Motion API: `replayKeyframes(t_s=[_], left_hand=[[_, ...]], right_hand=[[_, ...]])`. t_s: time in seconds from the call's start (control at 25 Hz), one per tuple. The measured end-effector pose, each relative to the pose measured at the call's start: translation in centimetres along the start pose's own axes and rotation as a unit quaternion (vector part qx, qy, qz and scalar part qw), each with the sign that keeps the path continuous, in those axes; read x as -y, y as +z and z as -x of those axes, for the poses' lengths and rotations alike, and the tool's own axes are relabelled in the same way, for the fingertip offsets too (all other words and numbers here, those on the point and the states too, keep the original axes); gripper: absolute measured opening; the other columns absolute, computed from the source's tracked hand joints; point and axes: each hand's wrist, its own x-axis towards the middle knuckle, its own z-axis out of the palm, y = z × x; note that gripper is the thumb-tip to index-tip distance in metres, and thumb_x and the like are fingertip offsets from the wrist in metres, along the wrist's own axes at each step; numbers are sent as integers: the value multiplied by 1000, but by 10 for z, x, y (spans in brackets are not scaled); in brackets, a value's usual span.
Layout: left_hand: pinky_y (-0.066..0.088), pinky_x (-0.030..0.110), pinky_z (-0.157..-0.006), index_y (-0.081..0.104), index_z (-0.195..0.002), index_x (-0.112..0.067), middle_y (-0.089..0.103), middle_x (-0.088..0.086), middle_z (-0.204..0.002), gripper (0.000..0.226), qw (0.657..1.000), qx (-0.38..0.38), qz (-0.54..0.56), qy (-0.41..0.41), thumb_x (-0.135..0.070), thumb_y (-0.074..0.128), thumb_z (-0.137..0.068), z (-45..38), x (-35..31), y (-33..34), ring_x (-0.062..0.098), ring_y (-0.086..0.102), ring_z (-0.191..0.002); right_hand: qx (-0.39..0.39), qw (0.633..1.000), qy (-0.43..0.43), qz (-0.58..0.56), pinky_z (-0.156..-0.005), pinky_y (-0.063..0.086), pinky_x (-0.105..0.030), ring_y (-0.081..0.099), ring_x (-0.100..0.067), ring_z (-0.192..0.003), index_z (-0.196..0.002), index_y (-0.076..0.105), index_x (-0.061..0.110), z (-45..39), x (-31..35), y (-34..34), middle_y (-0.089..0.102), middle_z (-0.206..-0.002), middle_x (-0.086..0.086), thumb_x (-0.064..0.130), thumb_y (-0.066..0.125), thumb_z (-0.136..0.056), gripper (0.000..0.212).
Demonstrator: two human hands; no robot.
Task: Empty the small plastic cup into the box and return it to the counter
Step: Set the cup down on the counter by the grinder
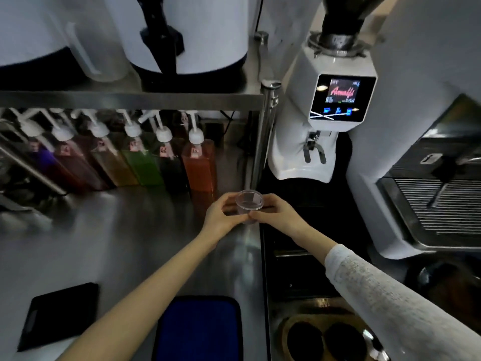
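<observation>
Right now both hands meet around the small plastic cup (249, 204): the left hand (223, 213) curls its fingers round the cup's left side, the right hand (273, 213) wraps the other side, each grip grasping it. The cup sits upright between them, at the right edge of the steel worktop (125, 241), just in front of the orange syrup bottle (200, 168). It is clear, round-rimmed, with something dark low inside. One cup, two hands. Behind, six pump bottles stand in a row under a metal shelf (130, 99). One white grinder (322, 118) with a lit screen stands to the right. Near the bottom edge lie a blue mat (197, 329) and one black scale (59, 315).
</observation>
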Motion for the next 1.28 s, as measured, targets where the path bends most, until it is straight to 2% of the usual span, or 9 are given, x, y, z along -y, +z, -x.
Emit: replayKeyframes(t_s=[0.2,0.4,0.52,0.64,0.8,0.92,1.0,1.12,1.28], left_hand=[[52,15,-85,62,-125,-1,70,13,-120,59,999,18,-8,-30,2,83,-71,-28,27,10,19,65,-106],[53,28,-94,60,-126,2,69,19,-123,64,997,19,-20,-79,6,84,-67,-48,57,11,29,65,-114],[53,36,-100,58,-126,3,67,20,-125,66,994,20,-17,-109,8,84,-66,-54,71,12,32,64,-117],[53,37,-100,58,-127,3,67,19,-126,66,992,22,-17,-124,7,84,-66,-59,79,12,30,65,-117],[53,32,-97,58,-126,4,67,20,-126,67,991,17,-15,-133,9,84,-65,-63,85,13,31,65,-117],[53,42,-101,59,-124,3,67,21,-124,65,992,11,-8,-129,9,85,-64,-65,88,14,32,65,-116],[52,46,-102,59,-122,1,67,21,-123,65,991,10,-1,-130,10,85,-63,-65,88,15,33,65,-116],[54,39,-100,58,-121,0,67,19,-121,65,992,8,-1,-123,10,85,-62,-63,90,17,30,65,-115],[51,38,-103,53,-130,5,64,22,-128,74,992,18,13,-126,14,83,-64,-58,88,19,33,62,-120]], right_hand=[[-7,999,42,-12,-101,50,-44,64,-28,-111,-119,55,6,-28,-31,6,65,-120,-15,11,77,-77,48],[12,996,82,-9,-101,50,-46,62,-28,-114,-126,50,0,-50,-47,22,62,-123,-15,9,77,-77,58],[16,996,88,-5,-99,51,-37,60,-21,-109,-128,47,3,-58,-54,30,61,-114,-6,6,76,-76,60],[21,996,92,-1,-95,50,-34,60,-19,-105,-124,48,7,-67,-62,35,60,-108,-3,4,76,-76,56],[23,996,88,12,-75,50,-16,60,-5,-87,-104,47,22,-75,-70,38,59,-91,13,5,78,-73,47],[14,996,85,10,-61,50,-5,59,3,-77,-90,50,28,-78,-74,38,60,-87,14,2,78,-72,43],[14,996,88,9,-61,50,-4,58,3,-78,-99,50,22,-79,-76,38,60,-88,13,0,77,-72,44],[18,995,95,16,-62,51,-6,57,2,-81,-123,46,10,-78,-76,39,58,-91,12,0,76,-74,59],[23,994,104,26,-66,51,-8,59,-7,-91,-132,42,7,-74,-74,39,59,-107,1,4,76,-75,67]])
